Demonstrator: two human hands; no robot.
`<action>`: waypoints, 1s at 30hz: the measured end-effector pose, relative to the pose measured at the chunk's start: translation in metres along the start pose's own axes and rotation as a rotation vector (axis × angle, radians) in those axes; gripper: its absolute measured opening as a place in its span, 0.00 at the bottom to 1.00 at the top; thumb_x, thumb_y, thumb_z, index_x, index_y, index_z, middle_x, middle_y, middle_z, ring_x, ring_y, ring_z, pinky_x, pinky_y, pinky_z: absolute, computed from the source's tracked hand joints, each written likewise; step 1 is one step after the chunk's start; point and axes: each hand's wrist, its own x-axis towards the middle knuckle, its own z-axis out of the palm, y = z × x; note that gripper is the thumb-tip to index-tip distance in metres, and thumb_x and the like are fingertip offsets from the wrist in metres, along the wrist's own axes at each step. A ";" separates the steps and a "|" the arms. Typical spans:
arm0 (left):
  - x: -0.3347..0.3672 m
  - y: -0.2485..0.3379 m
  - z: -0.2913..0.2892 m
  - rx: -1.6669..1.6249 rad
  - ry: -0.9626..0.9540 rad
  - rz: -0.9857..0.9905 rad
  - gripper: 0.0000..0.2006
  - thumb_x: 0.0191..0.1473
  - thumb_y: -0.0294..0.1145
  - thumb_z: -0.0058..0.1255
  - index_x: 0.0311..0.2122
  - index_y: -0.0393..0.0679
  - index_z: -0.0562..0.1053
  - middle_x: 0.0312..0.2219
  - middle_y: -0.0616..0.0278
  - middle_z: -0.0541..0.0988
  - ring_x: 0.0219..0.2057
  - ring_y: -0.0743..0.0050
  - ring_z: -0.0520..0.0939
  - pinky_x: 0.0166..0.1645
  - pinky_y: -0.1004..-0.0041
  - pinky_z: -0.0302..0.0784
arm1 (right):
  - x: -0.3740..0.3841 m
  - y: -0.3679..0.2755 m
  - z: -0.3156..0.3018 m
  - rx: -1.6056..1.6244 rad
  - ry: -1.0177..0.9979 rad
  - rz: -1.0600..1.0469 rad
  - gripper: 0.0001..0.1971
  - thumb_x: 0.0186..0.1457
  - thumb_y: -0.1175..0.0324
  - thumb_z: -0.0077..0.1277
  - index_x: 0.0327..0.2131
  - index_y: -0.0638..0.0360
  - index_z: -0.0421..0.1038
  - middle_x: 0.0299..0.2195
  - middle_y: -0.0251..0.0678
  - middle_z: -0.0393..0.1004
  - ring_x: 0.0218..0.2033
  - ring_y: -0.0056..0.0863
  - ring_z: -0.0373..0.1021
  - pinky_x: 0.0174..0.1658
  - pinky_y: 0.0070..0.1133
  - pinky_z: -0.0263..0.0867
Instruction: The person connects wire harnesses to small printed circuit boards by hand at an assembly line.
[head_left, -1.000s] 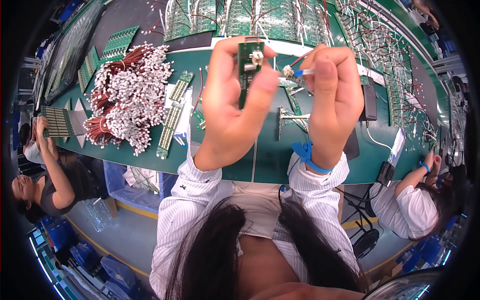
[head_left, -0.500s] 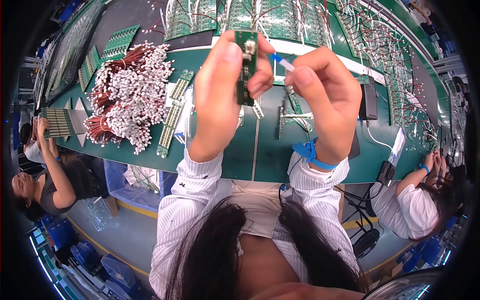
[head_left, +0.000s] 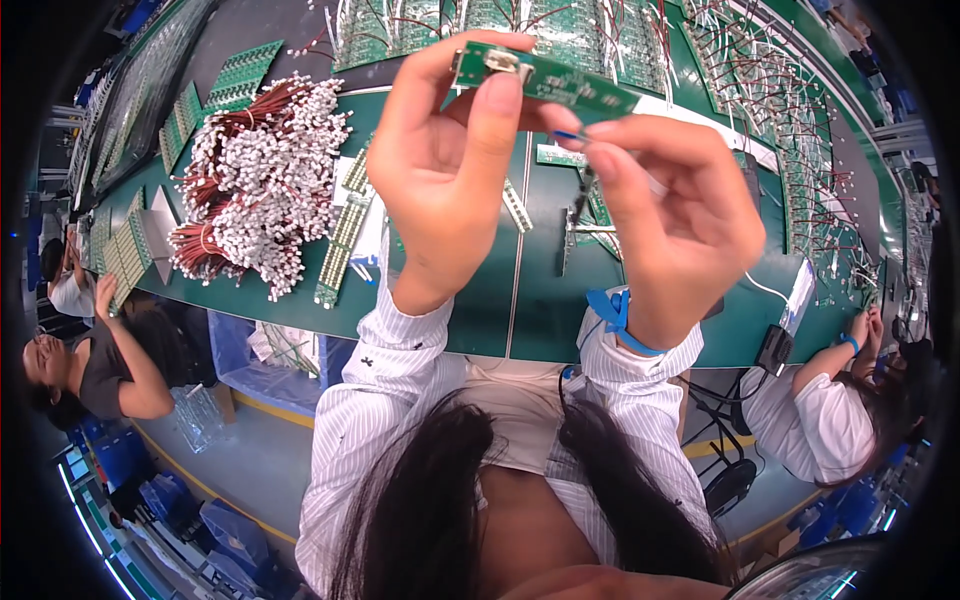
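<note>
My left hand (head_left: 445,190) is closed on a narrow green circuit board (head_left: 590,88), thumb on its front beside a small white connector (head_left: 502,60). The board lies almost level, its right end tipped slightly down. Just below that end, my right hand (head_left: 680,210) pinches a thin blue-tipped stick (head_left: 570,135), whose rest is hidden by the fingers. Its tip is close to the left fingertips; whether they touch, I cannot tell. Beneath the hands, small board strips (head_left: 517,206) lie on the green tabletop (head_left: 460,325).
Bundles of red wires with white plugs (head_left: 265,190) are heaped at left, beside board strips (head_left: 345,245). Wired board panels (head_left: 500,40) line the far side. A black adapter (head_left: 773,348) sits at the right edge. Co-workers (head_left: 830,420) sit at both sides; a blue bin (head_left: 265,375) stands below.
The board has turned from upright to nearly level. My right hand has shifted a little right and down, the blue tip now under the board. The left co-worker's hand has lowered.
</note>
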 end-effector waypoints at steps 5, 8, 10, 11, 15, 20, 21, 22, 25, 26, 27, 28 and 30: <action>0.001 -0.001 0.002 -0.207 -0.148 -0.138 0.07 0.51 0.22 0.40 0.36 0.35 0.60 0.36 0.50 0.69 0.37 0.53 0.76 0.39 0.65 0.75 | -0.006 -0.005 -0.004 -0.128 0.152 -0.186 0.08 0.42 0.86 0.50 0.30 0.72 0.66 0.27 0.39 0.71 0.21 0.12 0.64 0.24 0.06 0.57; -0.001 -0.002 0.004 -0.392 -0.115 -0.269 0.07 0.48 0.18 0.42 0.34 0.34 0.60 0.36 0.47 0.68 0.35 0.48 0.76 0.38 0.59 0.77 | -0.007 -0.002 -0.001 -0.145 0.216 -0.276 0.09 0.42 0.86 0.50 0.31 0.71 0.66 0.27 0.39 0.72 0.17 0.07 0.58 0.19 0.05 0.50; -0.002 -0.008 0.002 -0.418 -0.139 -0.315 0.08 0.48 0.18 0.42 0.34 0.36 0.60 0.36 0.48 0.69 0.35 0.56 0.76 0.39 0.63 0.76 | -0.007 -0.003 0.001 -0.218 0.247 -0.286 0.09 0.41 0.86 0.50 0.30 0.71 0.67 0.25 0.37 0.72 0.15 0.04 0.54 0.16 0.04 0.45; -0.003 -0.012 0.000 -0.498 -0.143 -0.352 0.08 0.48 0.18 0.43 0.35 0.36 0.60 0.36 0.49 0.69 0.34 0.60 0.76 0.39 0.66 0.74 | -0.007 -0.002 0.001 -0.220 0.249 -0.285 0.09 0.41 0.86 0.50 0.30 0.71 0.67 0.25 0.37 0.72 0.15 0.04 0.54 0.16 0.04 0.45; -0.004 -0.008 0.006 -0.601 -0.079 -0.436 0.11 0.48 0.19 0.44 0.37 0.39 0.61 0.37 0.51 0.70 0.33 0.69 0.74 0.40 0.72 0.70 | -0.010 -0.003 0.005 -0.230 0.278 -0.225 0.08 0.41 0.86 0.51 0.29 0.70 0.69 0.23 0.34 0.72 0.13 0.02 0.49 0.15 0.04 0.41; -0.004 -0.009 0.003 -0.579 -0.160 -0.442 0.12 0.47 0.19 0.44 0.38 0.38 0.60 0.37 0.51 0.70 0.36 0.68 0.74 0.41 0.70 0.71 | -0.008 -0.002 0.004 -0.258 0.293 -0.192 0.08 0.41 0.85 0.51 0.29 0.70 0.69 0.22 0.32 0.72 0.13 0.01 0.48 0.15 0.03 0.41; -0.004 -0.008 0.003 -0.551 -0.172 -0.471 0.11 0.47 0.18 0.44 0.38 0.38 0.60 0.37 0.51 0.70 0.36 0.68 0.74 0.41 0.70 0.71 | -0.008 0.000 0.003 -0.264 0.295 -0.199 0.07 0.41 0.85 0.51 0.29 0.70 0.69 0.22 0.32 0.73 0.13 0.01 0.49 0.15 0.03 0.41; -0.004 -0.009 0.002 -0.551 -0.173 -0.468 0.11 0.47 0.18 0.44 0.38 0.38 0.60 0.37 0.51 0.70 0.36 0.68 0.74 0.41 0.70 0.71 | -0.008 0.001 0.003 -0.268 0.296 -0.207 0.07 0.41 0.85 0.51 0.29 0.70 0.69 0.22 0.32 0.73 0.13 0.01 0.49 0.15 0.03 0.41; -0.003 -0.013 0.000 -0.422 -0.256 -0.377 0.11 0.49 0.19 0.40 0.38 0.42 0.58 0.39 0.51 0.68 0.40 0.68 0.71 0.46 0.71 0.66 | -0.008 0.001 0.001 -0.282 0.303 -0.201 0.07 0.41 0.85 0.52 0.28 0.69 0.69 0.21 0.31 0.72 0.13 0.01 0.50 0.15 0.03 0.41; -0.002 -0.015 -0.001 -0.399 -0.282 -0.318 0.11 0.49 0.18 0.40 0.37 0.42 0.58 0.39 0.51 0.67 0.40 0.69 0.71 0.46 0.72 0.66 | -0.008 0.001 0.001 -0.282 0.303 -0.203 0.07 0.41 0.85 0.52 0.28 0.69 0.69 0.21 0.31 0.72 0.13 0.01 0.50 0.15 0.03 0.41; -0.001 -0.017 -0.001 -0.377 -0.308 -0.259 0.11 0.48 0.17 0.41 0.36 0.41 0.59 0.39 0.51 0.67 0.40 0.70 0.71 0.46 0.73 0.66 | -0.008 0.001 0.001 -0.302 0.292 -0.201 0.07 0.40 0.85 0.52 0.27 0.68 0.70 0.21 0.29 0.72 0.13 0.01 0.50 0.15 0.03 0.41; -0.001 -0.018 -0.001 -0.377 -0.308 -0.258 0.11 0.48 0.17 0.41 0.36 0.41 0.59 0.39 0.51 0.67 0.40 0.70 0.71 0.46 0.73 0.66 | -0.008 0.000 0.001 -0.322 0.281 -0.199 0.07 0.40 0.85 0.52 0.27 0.67 0.70 0.20 0.28 0.71 0.13 0.01 0.50 0.15 0.04 0.41; -0.001 -0.020 0.001 -0.378 -0.233 -0.210 0.10 0.47 0.17 0.45 0.35 0.38 0.61 0.36 0.48 0.70 0.36 0.71 0.73 0.40 0.74 0.70 | -0.008 -0.003 0.001 -0.329 0.284 -0.182 0.07 0.39 0.85 0.53 0.26 0.67 0.71 0.19 0.27 0.70 0.13 0.01 0.50 0.15 0.04 0.41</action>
